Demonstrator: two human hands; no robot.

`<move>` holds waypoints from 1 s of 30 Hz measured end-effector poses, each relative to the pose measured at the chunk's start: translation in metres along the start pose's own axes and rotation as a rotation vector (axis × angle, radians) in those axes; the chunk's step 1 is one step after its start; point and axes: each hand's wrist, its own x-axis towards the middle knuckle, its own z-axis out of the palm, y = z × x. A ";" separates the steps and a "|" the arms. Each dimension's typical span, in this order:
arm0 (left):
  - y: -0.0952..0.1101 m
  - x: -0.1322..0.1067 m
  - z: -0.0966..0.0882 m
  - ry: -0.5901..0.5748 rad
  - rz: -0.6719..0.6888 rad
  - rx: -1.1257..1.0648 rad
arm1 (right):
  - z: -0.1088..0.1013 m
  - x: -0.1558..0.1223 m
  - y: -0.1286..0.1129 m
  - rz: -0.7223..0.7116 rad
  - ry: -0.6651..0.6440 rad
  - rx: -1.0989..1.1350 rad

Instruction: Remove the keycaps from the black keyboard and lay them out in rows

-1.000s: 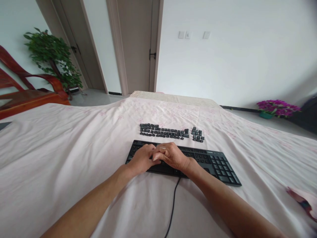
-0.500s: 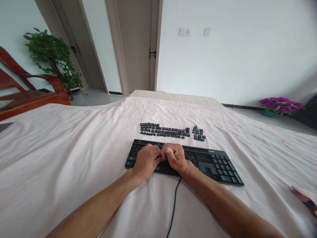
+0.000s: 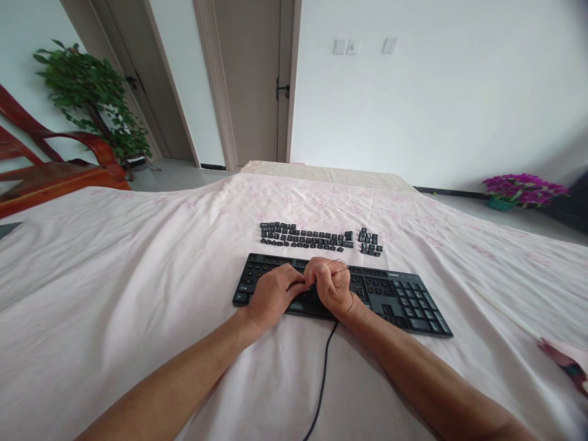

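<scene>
A black keyboard (image 3: 383, 300) lies slightly slanted on the bed cover, with many keycaps off its main block and the number pad still capped. Above its middle, my left hand (image 3: 278, 293) has its fingers pressed together and reaching to the right. My right hand (image 3: 331, 285) is curled into a closed grip, its fingers meeting the left fingertips. Whatever is between the fingers is hidden. Beyond the keyboard, loose black keycaps (image 3: 307, 237) lie in rows, and a smaller group of keycaps (image 3: 369, 242) sits to their right.
The keyboard's cable (image 3: 324, 380) runs toward me over the pink-white bed cover (image 3: 151, 294). A wooden chair (image 3: 68, 174) and a leafy plant (image 3: 89, 98) stand at left. Purple flowers (image 3: 523, 188) are on the floor at right. A dark reddish item (image 3: 565, 361) lies at the right edge.
My right hand has tilted and shifted slightly to the right and up, my left fingertips following it. The camera view has dipped a little.
</scene>
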 end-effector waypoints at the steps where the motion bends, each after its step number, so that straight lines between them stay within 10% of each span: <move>1: -0.001 0.001 -0.001 -0.010 -0.006 -0.026 | -0.001 0.001 -0.001 0.008 0.019 -0.007; 7: -0.009 0.004 -0.012 -0.132 -0.056 -0.236 | -0.017 0.012 -0.016 -0.008 0.157 -0.158; 19: -0.007 0.004 -0.010 -0.101 -0.106 -0.234 | -0.044 0.027 -0.010 0.283 -0.439 -0.635; 30: -0.004 -0.001 -0.003 0.030 -0.092 -0.196 | -0.031 0.021 -0.017 0.371 -0.517 -0.659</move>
